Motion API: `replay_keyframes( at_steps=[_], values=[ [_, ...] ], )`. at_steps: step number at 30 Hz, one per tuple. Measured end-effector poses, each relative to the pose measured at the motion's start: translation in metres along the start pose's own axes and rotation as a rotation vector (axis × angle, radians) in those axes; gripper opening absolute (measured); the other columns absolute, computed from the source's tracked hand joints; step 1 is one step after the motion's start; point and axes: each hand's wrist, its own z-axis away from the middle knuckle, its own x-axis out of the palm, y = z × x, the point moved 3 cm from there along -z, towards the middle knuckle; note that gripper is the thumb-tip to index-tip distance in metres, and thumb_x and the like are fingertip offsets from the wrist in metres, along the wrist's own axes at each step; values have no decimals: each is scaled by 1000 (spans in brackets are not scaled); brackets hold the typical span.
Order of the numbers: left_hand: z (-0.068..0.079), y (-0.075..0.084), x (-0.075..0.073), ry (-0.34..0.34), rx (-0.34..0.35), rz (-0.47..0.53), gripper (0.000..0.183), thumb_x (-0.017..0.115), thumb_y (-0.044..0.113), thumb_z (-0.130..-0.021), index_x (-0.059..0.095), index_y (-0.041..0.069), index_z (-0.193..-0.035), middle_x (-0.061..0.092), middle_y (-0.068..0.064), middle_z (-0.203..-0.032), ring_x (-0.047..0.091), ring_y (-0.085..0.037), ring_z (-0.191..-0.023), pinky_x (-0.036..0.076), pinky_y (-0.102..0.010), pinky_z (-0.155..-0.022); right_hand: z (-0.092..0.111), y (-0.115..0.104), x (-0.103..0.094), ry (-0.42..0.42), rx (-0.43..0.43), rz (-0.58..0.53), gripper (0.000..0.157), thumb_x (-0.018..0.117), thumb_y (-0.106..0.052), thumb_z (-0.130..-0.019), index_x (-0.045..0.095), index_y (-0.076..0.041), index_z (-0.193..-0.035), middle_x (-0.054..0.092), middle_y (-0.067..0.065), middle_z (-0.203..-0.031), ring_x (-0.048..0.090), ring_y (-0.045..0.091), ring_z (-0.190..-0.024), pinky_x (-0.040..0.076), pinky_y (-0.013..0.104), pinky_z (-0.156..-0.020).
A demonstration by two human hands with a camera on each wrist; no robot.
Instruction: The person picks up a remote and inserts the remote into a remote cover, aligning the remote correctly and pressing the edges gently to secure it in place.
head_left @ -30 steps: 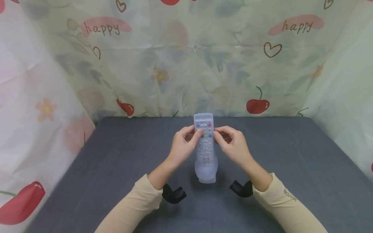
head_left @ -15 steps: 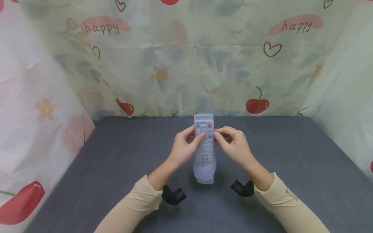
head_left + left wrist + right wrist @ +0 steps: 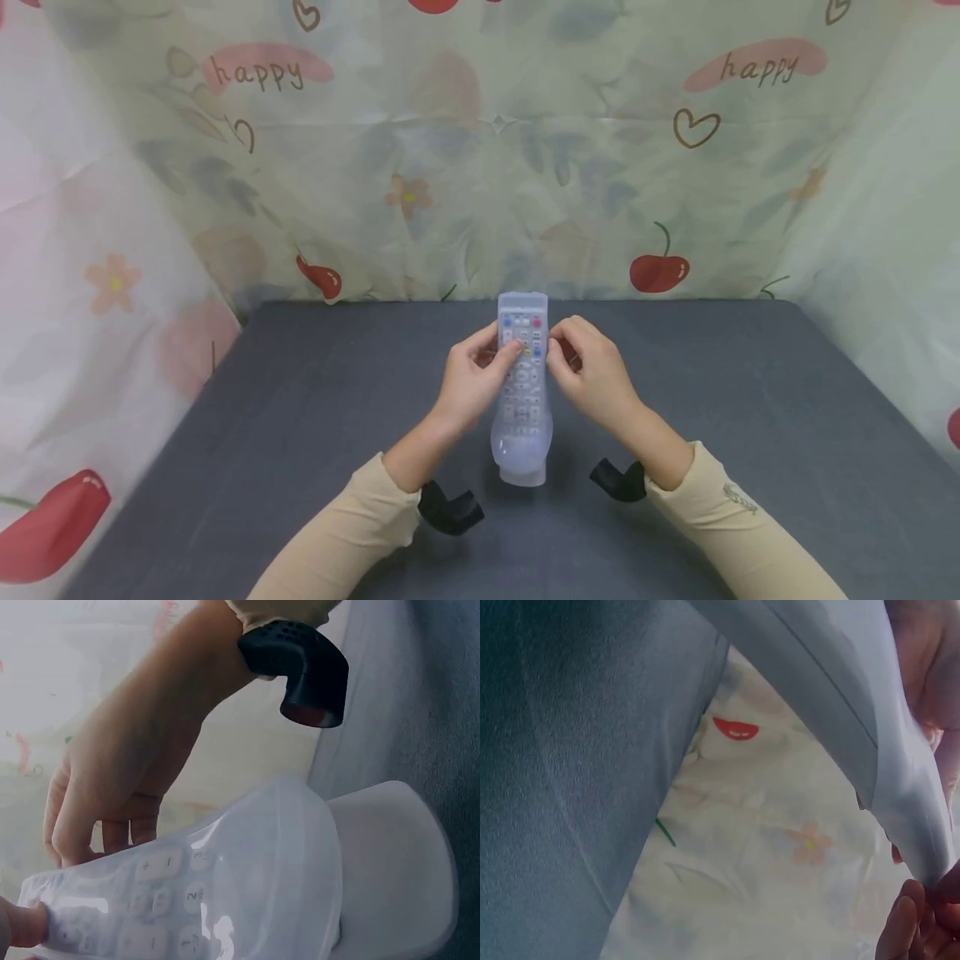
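Note:
A remote control (image 3: pixel 523 387) in a translucent milky cover stands nearly upright between both hands in the head view, its button side toward me. My left hand (image 3: pixel 471 379) grips its left edge, thumb across the buttons and fingers behind. The right hand (image 3: pixel 592 367) pinches the cover at the right edge, fingers curled. In the left wrist view the remote's cover (image 3: pixel 270 862) bulges wide, and a pale rounded end (image 3: pixel 397 862) reaches past it. From the right wrist, the cover's side (image 3: pixel 825 690) shows as a long edge, with right-hand fingertips (image 3: pixel 904 919) at its narrow end.
A dark grey tabletop (image 3: pixel 337 392) lies below the hands. Patterned cloth (image 3: pixel 495 208) with cherries and flowers hangs behind it and at both sides. Black wrist mounts (image 3: pixel 450 508) stick out under the sleeves.
The remote's lower end has swung slightly left and down. My right hand has curled its fingers tighter at the edge, and the left thumb has shifted a little over the buttons.

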Motion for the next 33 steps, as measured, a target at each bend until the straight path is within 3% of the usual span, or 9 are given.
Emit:
replay_keyframes(
  at_steps=[5, 16, 23, 28, 33],
  values=[
    [0, -3, 2, 53, -58, 71, 38, 59, 9, -91, 56, 5, -128, 61, -26, -98, 59, -4, -68, 51, -23, -62, 2, -2, 0, -5, -63, 108, 5, 56, -2, -85, 60, -4, -82, 47, 4, -70, 41, 10, -61, 38, 22, -54],
    [1, -5, 4, 149, -65, 134, 33, 59, 5, -90, 60, 1, -122, 63, -25, -95, 58, -3, -63, 51, -20, -57, 7, -6, 4, 18, -200, 233, 6, 60, -1, -82, 57, -5, -79, 47, 2, -70, 39, 7, -56, 34, 17, -47],
    [1, -5, 3, 151, -45, 100, 34, 61, 6, -89, 60, 1, -123, 64, -27, -96, 58, -2, -62, 52, -20, -57, 11, -5, 5, 76, -266, 281, 7, 62, 0, -80, 59, -6, -78, 50, 2, -70, 40, 7, -54, 32, 17, -44],
    [-1, -5, 1, 147, -2, 54, 35, 62, 7, -88, 60, 2, -122, 64, -28, -94, 58, -3, -61, 52, -21, -57, 15, -6, 9, 104, -230, 263, 7, 64, 1, -81, 63, -4, -85, 55, 5, -77, 47, 10, -57, 42, 21, -47],
    [0, -2, 0, 179, 30, 44, 33, 62, 9, -88, 62, 3, -121, 65, -26, -92, 60, -5, -63, 53, -22, -57, 21, -7, 18, 2, -62, 65, 26, 64, -8, -86, 56, 1, -109, 58, 12, -94, 62, 16, -70, 55, 27, -57]
  ],
)
